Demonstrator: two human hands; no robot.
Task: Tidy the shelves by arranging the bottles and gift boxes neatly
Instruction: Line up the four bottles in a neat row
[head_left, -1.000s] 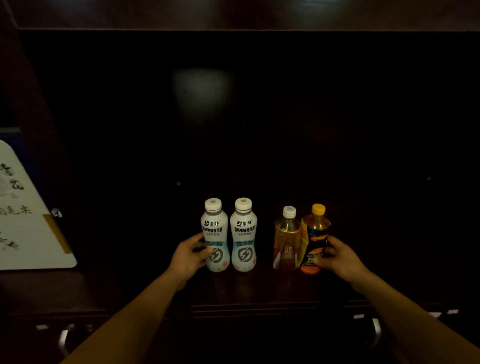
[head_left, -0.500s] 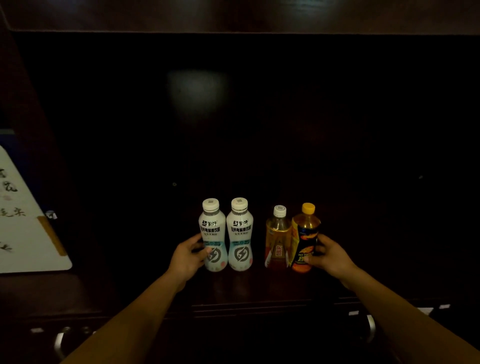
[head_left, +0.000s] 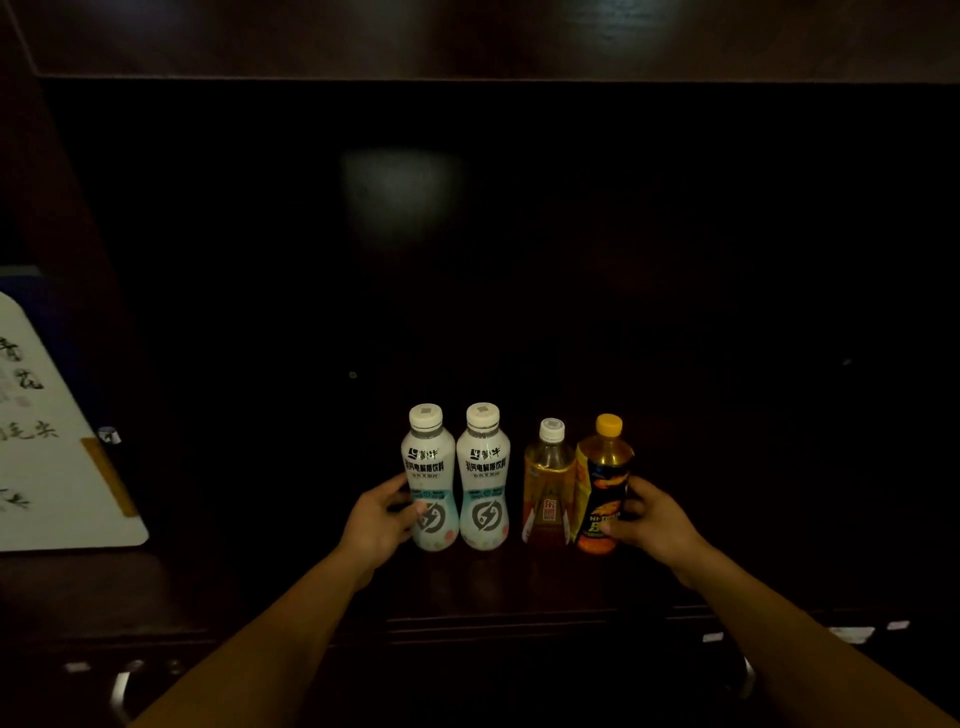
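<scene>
Four bottles are standing upright in a row on the dark shelf (head_left: 493, 582). The left hand (head_left: 376, 519) is curling round the outer white bottle (head_left: 430, 483), and the right hand (head_left: 657, 525) is gripping the orange-capped bottle (head_left: 602, 488). A gap is separating the two pairs, inward of both hands.

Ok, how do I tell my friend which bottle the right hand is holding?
Find the dark wooden shelf with four bottles standing in a row. Go to the far right end, where the right hand grips one. That bottle alone has a yellow cap and an orange-and-black label; its neighbour has a white cap.
</scene>
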